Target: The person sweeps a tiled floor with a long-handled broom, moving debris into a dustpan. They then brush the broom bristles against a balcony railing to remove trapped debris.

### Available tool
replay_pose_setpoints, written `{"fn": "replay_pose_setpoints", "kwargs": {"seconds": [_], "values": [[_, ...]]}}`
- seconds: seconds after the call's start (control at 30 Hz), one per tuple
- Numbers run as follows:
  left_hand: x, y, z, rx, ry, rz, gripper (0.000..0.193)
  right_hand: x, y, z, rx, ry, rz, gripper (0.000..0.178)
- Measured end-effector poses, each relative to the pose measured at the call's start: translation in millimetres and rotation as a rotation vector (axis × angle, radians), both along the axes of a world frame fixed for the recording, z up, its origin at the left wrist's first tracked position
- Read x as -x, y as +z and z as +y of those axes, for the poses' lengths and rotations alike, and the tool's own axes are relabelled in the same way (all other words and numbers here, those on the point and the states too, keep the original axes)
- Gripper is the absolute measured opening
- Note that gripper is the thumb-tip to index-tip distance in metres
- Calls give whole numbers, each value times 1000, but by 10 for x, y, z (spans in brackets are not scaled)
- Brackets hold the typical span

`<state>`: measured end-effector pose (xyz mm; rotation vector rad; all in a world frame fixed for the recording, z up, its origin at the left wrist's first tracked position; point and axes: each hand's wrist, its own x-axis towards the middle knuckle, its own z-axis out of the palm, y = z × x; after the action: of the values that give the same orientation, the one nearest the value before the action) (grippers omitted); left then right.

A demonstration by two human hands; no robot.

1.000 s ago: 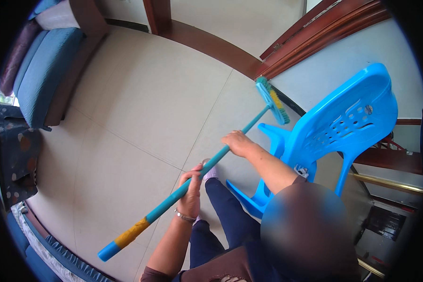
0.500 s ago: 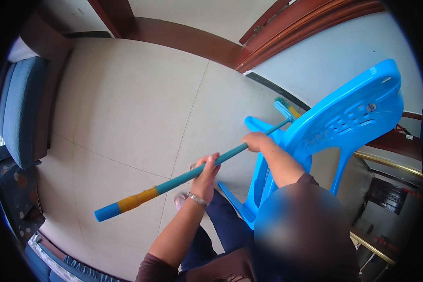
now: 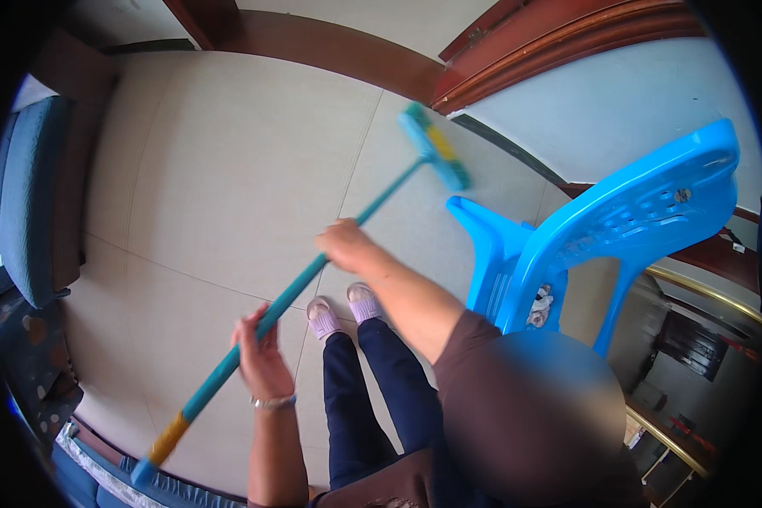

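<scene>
A broom (image 3: 296, 286) with a long teal handle slants across the view, its blue and yellow grip end at the lower left. My right hand (image 3: 347, 244) is wrapped round the middle of the handle. Lower down, my left hand (image 3: 264, 360) holds the same handle, thumb and fingers about it; a metal bracelet sits on that wrist. The broom's head (image 3: 434, 148), teal with green and yellow bristles, is over the tiled floor near the wall corner, a little blurred.
A blue plastic chair (image 3: 635, 199) stands at the right by the white wall, with a crumpled cloth (image 3: 540, 306) on its seat. A red-brown door frame (image 3: 339, 52) lies ahead. Brass railing (image 3: 704, 290) runs at far right; a blue cushioned sofa (image 3: 30, 203) is at left.
The broom head has swung left and farther out, away from behind the chair. Both hands have moved left with the handle, which now stands steeper.
</scene>
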<state>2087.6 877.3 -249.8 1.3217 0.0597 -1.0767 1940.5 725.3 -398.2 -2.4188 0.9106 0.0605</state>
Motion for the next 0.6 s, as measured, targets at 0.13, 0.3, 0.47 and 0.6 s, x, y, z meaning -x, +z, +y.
{"fn": "replay_pose_setpoints", "kwargs": {"seconds": [0.13, 0.3, 0.47, 0.6], "values": [[-629, 603, 316, -17, 190, -227, 27, -1168, 414, 336, -9, 5, -122, 3], [-1034, 1259, 696, 124, 283, -515, 33, -1783, 1157, 822, -238, 155, -194, 9], [-848, 1610, 554, 364, 249, -538, 35, -1566, 1612, 689, -217, 243, -237, 5], [-672, 1285, 501, 292, 184, -313, 19, -1320, 1245, 443, -99, 247, -71, 8]]}}
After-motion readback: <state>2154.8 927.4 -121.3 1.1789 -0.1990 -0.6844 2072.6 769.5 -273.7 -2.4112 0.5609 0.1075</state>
